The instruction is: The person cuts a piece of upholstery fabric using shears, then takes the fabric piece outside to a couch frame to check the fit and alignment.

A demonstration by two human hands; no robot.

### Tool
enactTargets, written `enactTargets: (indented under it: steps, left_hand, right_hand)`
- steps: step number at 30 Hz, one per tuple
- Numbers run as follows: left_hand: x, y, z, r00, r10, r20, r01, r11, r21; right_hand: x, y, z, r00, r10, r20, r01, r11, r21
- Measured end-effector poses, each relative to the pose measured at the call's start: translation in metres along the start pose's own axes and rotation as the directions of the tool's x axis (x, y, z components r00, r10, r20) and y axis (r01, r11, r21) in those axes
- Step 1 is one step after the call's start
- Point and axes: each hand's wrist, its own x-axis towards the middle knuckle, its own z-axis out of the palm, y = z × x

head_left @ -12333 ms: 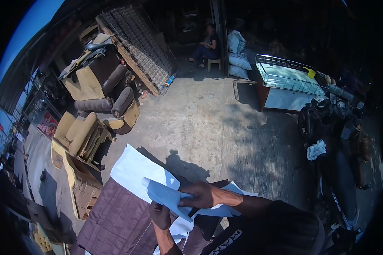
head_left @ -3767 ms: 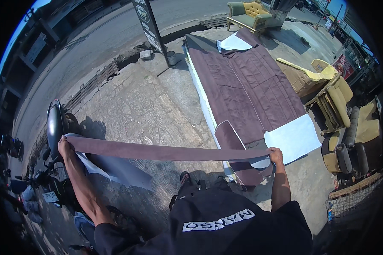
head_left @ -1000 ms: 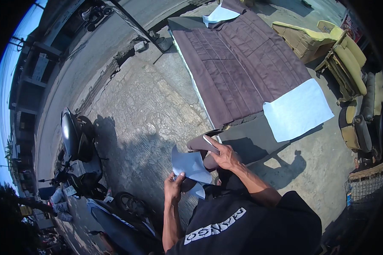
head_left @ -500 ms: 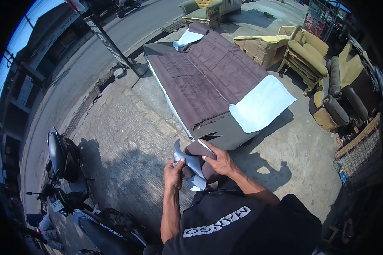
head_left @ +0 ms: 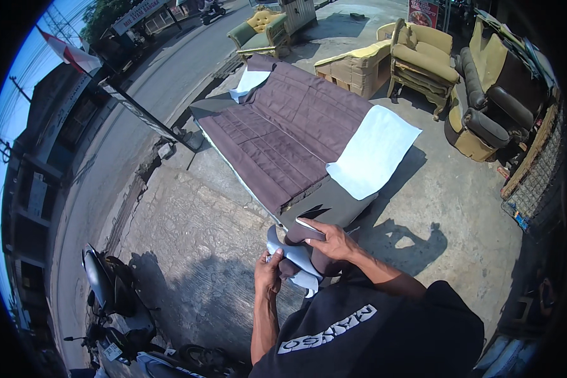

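Observation:
In front of my torso, both hands hold a loose bundle of brown fabric with a pale blue-grey underside. My left hand (head_left: pixel 269 271) pinches the edge of the pale side (head_left: pixel 292 253), thumb on top. Higher up and to the right, my right hand (head_left: pixel 335 242) is closed around a folded brown part of the fabric (head_left: pixel 303 232). Parts of the bundle are hidden behind my fingers. Just beyond my hands, long seamed brown fabric panels (head_left: pixel 277 135) lie spread over a low, grey-topped platform (head_left: pixel 343 205). A white sheet (head_left: pixel 378 151) covers its right corner, and a smaller white piece (head_left: pixel 251 84) lies at the far end.
Worn yellow armchairs (head_left: pixel 425 57) and a stripped sofa frame (head_left: pixel 485 120) stand at the right. A green-and-yellow chair (head_left: pixel 258 33) is at the far side. Parked motorcycles (head_left: pixel 110 283) stand at the lower left, and a leaning post (head_left: pixel 146 115) rises near the road.
The view has tilted up and turned, showing more of the street and a flag. Both hands keep their hold on the fabric, with little change in their grip.

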Motion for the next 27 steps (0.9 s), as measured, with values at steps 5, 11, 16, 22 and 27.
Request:
enactTargets:
  steps: [5, 11, 16, 22, 27]
  left_hand:
    - [0.006, -0.010, 0.020, 0.997, -0.039, 0.063, 0.040, 0.999, -0.015]
    - [0.010, -0.042, 0.058, 0.956, -0.163, 0.243, 0.154, 0.987, 0.057]
    - [0.001, -0.070, 0.122, 0.937, -0.191, 0.293, 0.157, 0.978, 0.138]
    - [-0.003, -0.141, 0.251, 0.907, -0.211, 0.365, 0.158, 0.973, 0.171]
    - [-0.005, -0.225, 0.363, 0.818, -0.300, 0.490, 0.256, 0.954, 0.158]
  right_hand:
    - [-0.003, -0.015, -0.007, 0.980, -0.186, -0.072, 0.166, 0.959, -0.228]
    - [-0.050, -0.008, -0.010, 0.981, -0.164, 0.106, 0.180, 0.971, -0.161]
    - [-0.104, -0.004, -0.067, 0.997, 0.079, 0.016, -0.075, 0.982, -0.175]
    - [-0.188, 0.032, -0.163, 0.985, 0.083, -0.153, -0.111, 0.976, -0.188]
    - [-0.255, 0.049, -0.273, 0.952, 0.194, -0.237, -0.212, 0.976, -0.049]
